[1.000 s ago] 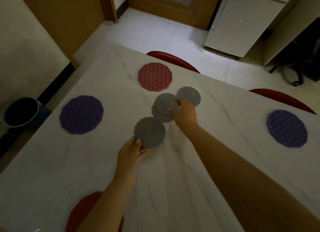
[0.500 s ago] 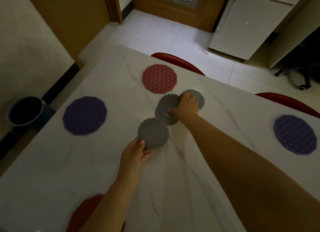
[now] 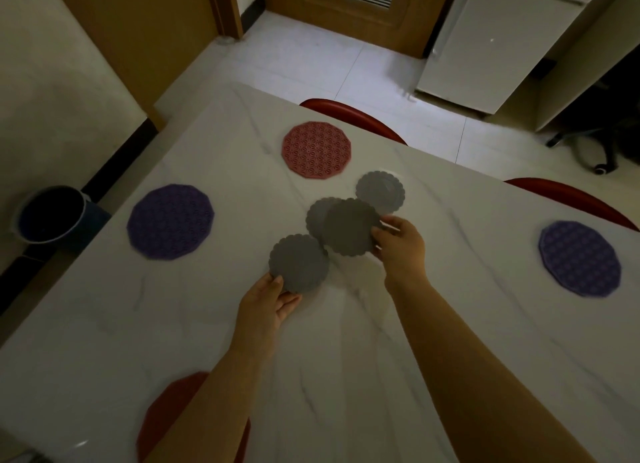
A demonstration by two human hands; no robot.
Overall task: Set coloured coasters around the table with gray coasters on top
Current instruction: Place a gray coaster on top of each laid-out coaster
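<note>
Head view: white marble-patterned worktop (image 3: 346, 358) seen from above, both my bare forearms reaching forward over it.
Nearest edge: dark red polygonal patterned coaster (image 3: 166, 410) lies flat at the near left, partly covered by my left forearm.
Left hand (image 3: 266, 307): pinching the near edge of a round gray scalloped coaster (image 3: 299, 263), thumb on top, fingers underneath.
That gray coaster: near the middle of the worktop; I cannot tell whether its far side is resting on the surface or lifted.
Right hand (image 3: 401, 248): gripping the right edge of a second gray scalloped coaster (image 3: 349, 227), held just above the pile.
Under it: a third gray scalloped coaster (image 3: 317, 217) peeks out on the left, overlapped by the one I hold.
Just beyond: a fourth gray scalloped coaster (image 3: 381, 191) lies flat, its near edge close to my right fingers.
Left side: purple polygonal patterned coaster (image 3: 169, 222) flat on the worktop, nothing on top of it.
Right side: second purple polygonal patterned coaster (image 3: 580, 258) flat near the right edge, also bare.
Far side: pink-red polygonal patterned coaster (image 3: 316, 150) flat near the far edge, bare.
Past the worktop: two red chair backs (image 3: 353, 116), pale tiled floor (image 3: 311, 68), a white cabinet (image 3: 498, 47).
Floor at left: dark round bucket (image 3: 52, 213) against the wall.
</note>
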